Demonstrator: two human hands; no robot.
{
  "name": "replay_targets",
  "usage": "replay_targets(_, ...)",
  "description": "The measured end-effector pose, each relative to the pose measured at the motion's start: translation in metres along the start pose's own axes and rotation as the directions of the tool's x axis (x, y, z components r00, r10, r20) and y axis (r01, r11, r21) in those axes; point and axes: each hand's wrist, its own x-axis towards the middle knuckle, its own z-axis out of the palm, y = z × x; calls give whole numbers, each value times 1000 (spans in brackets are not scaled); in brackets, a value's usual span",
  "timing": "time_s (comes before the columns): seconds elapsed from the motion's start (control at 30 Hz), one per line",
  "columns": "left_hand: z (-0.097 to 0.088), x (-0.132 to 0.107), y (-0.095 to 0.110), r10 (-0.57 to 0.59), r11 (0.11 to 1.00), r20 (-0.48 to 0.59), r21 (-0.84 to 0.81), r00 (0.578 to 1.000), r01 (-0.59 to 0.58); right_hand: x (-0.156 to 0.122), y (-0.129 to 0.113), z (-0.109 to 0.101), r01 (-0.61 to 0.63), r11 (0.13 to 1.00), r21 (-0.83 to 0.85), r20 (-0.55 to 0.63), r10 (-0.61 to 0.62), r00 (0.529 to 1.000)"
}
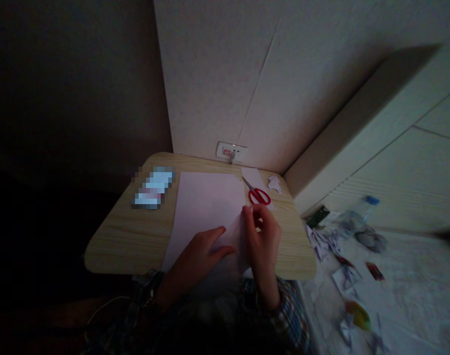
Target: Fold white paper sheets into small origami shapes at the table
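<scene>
**Both hands on paper, mid-table**

- Bed (413,296): right of the table, strewn with paper scraps. A clear bottle (358,212) lies at its far end.
- Table (121,236): small wooden top, pushed into the wall corner.
- Paper (206,202): white sheet lying flat along the table's middle. Its near right part is lifted into a fold.
- Left hand (204,249): near the table's front edge, palm down, fingers spread flat on the paper. Pressing, not gripping.
- Right hand (263,236): just right of the left hand, fingertips pinched on the raised fold.
- Blurred-out item (153,187): far left of the table, clear of the paper.
- Scissors (258,195): red handles, far right of the table, on a narrow strip (251,175), untouched.
- Crumpled scrap (274,183): far right corner of the table.
- Outlet (231,151): on the wall just behind the table's far edge.
</scene>
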Motion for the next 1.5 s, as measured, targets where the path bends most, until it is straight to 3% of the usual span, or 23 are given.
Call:
replay_targets(0.17, -7, 2, 3, -54, 997, -12, 49, 998, 54, 3, -2, -11, -61, 991, 119, 186, 38, 982)
replay_targets(0.3, -12, 1, 5, -70, 996, -25, -63, 997, 68, 4, 1, -20, -44, 994, 100, 369, 4, 930)
replay_targets(0.47, -11, 1, 2, -152, 952, -42, -273, 987, 135, 3, 4, -22, -58, 994, 89, 403, 18, 915)
replay_targets(0.67, -14, 1, 6, -168, 945, -48, -290, 985, 147, -1, 14, -24, -151, 979, 140, 495, 63, 867)
replay_targets(0.77, -14, 0, 7, -162, 945, -46, -296, 986, 142, -4, 17, -23, -191, 970, 151, 495, 93, 864)
replay_targets(0.97, -11, -3, 12, -119, 957, -97, -277, 988, 88, -7, 16, -20, -228, 949, 218, 413, 122, 902)
replay_targets(1.17, -8, -3, 12, -98, 961, -160, -270, 982, 52, -9, 15, -20, -257, 939, 229, 488, 117, 865)
replay_targets(1.33, -5, -5, 15, -64, 960, -175, -281, 982, 13, -9, 14, -21, -301, 926, 229, 442, 177, 879)
replay_targets(1.5, -4, -7, 18, -45, 986, -241, -167, 969, 4, -10, 9, -19, -316, 919, 237, 397, 205, 895)
